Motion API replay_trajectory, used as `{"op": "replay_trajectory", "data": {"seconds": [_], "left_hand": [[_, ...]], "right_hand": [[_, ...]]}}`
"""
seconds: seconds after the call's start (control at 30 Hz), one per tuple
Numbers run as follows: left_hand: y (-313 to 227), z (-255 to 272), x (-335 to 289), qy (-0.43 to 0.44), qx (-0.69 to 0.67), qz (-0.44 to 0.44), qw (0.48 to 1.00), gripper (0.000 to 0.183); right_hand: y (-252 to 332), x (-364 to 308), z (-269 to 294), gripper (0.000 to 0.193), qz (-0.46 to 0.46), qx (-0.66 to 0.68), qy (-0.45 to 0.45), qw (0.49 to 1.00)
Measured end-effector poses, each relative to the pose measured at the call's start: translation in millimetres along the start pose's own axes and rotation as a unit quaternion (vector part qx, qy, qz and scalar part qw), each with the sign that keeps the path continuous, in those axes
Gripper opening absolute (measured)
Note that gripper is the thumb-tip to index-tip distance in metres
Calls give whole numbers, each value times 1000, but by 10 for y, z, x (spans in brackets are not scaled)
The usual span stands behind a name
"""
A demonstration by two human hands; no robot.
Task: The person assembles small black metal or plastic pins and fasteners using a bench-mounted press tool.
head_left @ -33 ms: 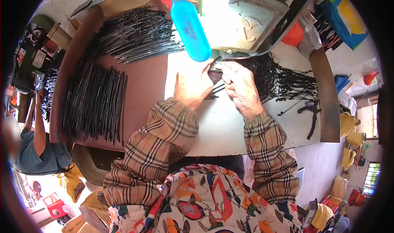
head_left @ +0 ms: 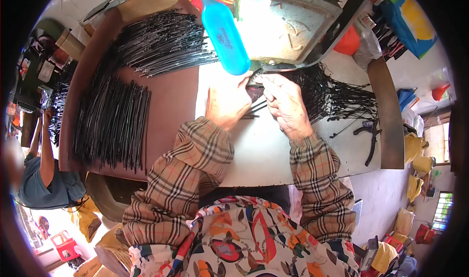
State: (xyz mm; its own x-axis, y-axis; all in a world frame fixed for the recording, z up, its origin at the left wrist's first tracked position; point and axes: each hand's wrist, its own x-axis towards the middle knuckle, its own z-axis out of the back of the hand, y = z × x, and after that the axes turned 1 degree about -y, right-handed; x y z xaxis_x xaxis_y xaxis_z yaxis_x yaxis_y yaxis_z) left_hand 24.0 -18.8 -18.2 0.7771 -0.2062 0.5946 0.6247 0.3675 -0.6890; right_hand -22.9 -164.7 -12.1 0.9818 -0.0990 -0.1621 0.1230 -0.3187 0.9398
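Note:
My left hand point(head_left: 224, 101) and my right hand point(head_left: 289, 103) meet below the head of a grey metal machine point(head_left: 300, 30). The fingertips of both are pinched close together around a small dark piece point(head_left: 255, 77) whose kind I cannot make out. Thumb and forefinger of the right hand press on it from the right; the left fingers are partly washed out by bright light. Under and between the hands, a few thin black strips point(head_left: 255, 112) stick out over the white worktop point(head_left: 261, 152). A blue squeeze bottle point(head_left: 225, 40) hangs just above my left fingers.
Dense rows of black strips point(head_left: 112, 123) lie on the brown left side, with another heap point(head_left: 163, 40) behind. Tangled black strips point(head_left: 349, 99) sit at right, near dark-handled snips point(head_left: 370, 138). A co-worker's arm point(head_left: 46, 147) shows at far left.

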Motion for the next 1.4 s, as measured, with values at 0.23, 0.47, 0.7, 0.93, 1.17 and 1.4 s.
{"op": "replay_trajectory", "data": {"seconds": [0.23,0.47,0.7,0.93,1.17,1.4], "left_hand": [[-63,-25,38,-30,-23,12,999,15],[-2,-66,21,-43,-24,-8,999,15],[-14,19,145,31,-1,-6,999,15],[-29,85,192,134,74,1,988,17],[-104,70,205,123,58,63,989,16],[-85,169,225,140,21,100,985,18]], "right_hand": [[72,-27,-4,16,26,-36,-8,999],[69,-6,-9,19,59,-103,-21,993],[103,114,137,20,-53,40,46,997],[93,-10,69,17,79,-178,-27,981],[14,39,153,17,134,-215,-35,967],[126,29,180,16,186,-246,6,951]]}}
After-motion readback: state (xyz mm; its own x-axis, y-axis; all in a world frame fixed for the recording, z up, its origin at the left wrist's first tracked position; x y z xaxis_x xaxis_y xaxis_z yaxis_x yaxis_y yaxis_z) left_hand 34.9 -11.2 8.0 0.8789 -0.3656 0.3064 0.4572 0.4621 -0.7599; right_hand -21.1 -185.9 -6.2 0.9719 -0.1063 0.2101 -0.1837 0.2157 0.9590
